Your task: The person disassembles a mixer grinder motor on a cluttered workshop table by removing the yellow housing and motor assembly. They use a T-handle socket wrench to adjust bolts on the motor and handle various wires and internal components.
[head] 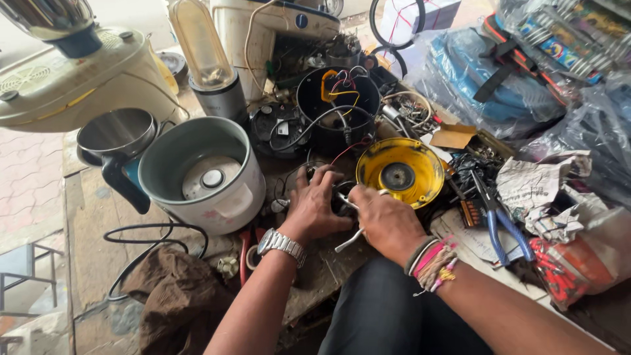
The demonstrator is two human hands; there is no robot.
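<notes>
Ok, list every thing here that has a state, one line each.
Left hand: pressing on a dark part.
Right hand: gripping a metal tool.
Rice cooker: lid off, pot out.
Yellow base: upside down.
Black housing: open, wires exposed.
Blue-handled pliers: lying shut.

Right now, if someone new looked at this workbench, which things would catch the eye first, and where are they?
The bright yellow round base stands out at the centre, just beyond the right hand, which holds a silver metal tool. The left hand, with a wristwatch, rests on a small dark part beside it. To the left sits a white cooker pot, and blue-handled pliers lie at the right.
</notes>
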